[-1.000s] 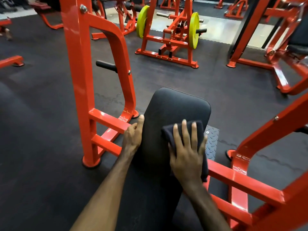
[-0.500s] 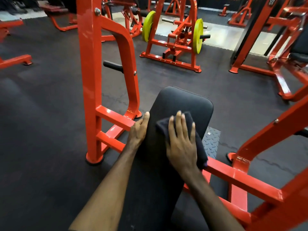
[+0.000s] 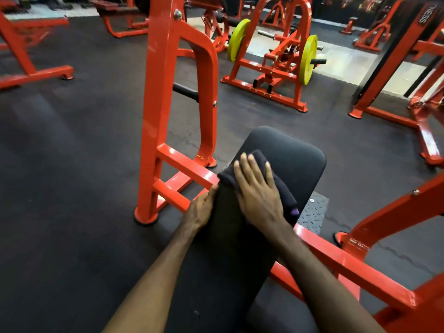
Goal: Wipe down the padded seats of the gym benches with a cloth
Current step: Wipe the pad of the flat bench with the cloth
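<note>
- The black padded seat (image 3: 283, 169) stands between red frames (image 3: 168, 111); its far end is not yet wiped.
- The right hand (image 3: 258, 193), fingers flat, presses the dark cloth (image 3: 262, 179), which has slid from the right edge to the left edge: a cross stroke done.
- The left hand (image 3: 200, 210), fingers relaxed, still rests against the left edge.

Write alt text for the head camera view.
A person's right hand presses a dark cloth flat on a black padded bench seat while the left hand rests on the seat's left edge. Orange gym frames stand around on dark flooring.
</note>
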